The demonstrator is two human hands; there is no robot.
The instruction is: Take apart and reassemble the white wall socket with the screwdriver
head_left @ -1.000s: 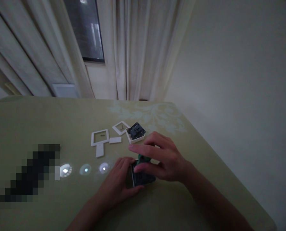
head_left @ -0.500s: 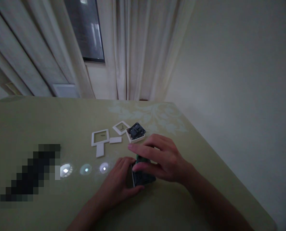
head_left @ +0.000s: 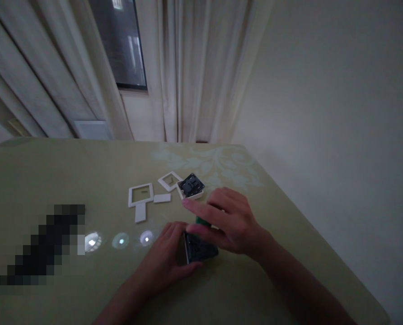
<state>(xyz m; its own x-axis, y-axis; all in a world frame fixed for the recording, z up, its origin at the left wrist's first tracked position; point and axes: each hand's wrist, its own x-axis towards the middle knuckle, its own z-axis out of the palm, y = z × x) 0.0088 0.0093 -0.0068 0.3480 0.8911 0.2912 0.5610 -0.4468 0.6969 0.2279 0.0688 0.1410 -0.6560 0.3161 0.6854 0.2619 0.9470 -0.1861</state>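
My left hand point(head_left: 166, 259) rests on the table and grips the left side of a dark square switch module point(head_left: 199, 249). My right hand point(head_left: 228, 221) is closed round a green-handled tool point(head_left: 200, 220) set on top of that module, with the forefinger stretched out to the left. Further back lie a second dark module in a white housing point(head_left: 190, 187), two white square frames point(head_left: 141, 194) point(head_left: 169, 180) and two small white flat plates point(head_left: 140, 212) point(head_left: 162, 197).
The table point(head_left: 69, 180) has a pale green cloth with a leaf pattern at the back. Its right edge runs diagonally close to my right arm. A blurred dark patch point(head_left: 42, 246) lies at the left. Curtains and a dark window stand behind.
Both hands stay on the module. My right hand has shifted slightly with the green tool; the view has tilted a little.
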